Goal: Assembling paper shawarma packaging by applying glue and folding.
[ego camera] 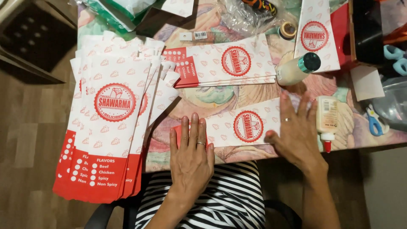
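A white paper sleeve (243,125) with a red round emblem and a red end lies flat across the table's near edge. My left hand (191,154) presses flat on its red left end, fingers together, a ring on one finger. My right hand (296,131) lies spread on the sleeve's right end, palm down, also with a ring. Neither hand grips anything. A small white glue bottle (327,121) with a red tip lies just right of my right hand.
A fanned stack of the same sleeves (112,114) overhangs the table's left side. Another pile of sleeves (227,63) lies behind. A teal-capped bottle (297,68) lies on its side, a tape roll (288,30) behind it, blue scissors (373,123) and clear plastic bags at right.
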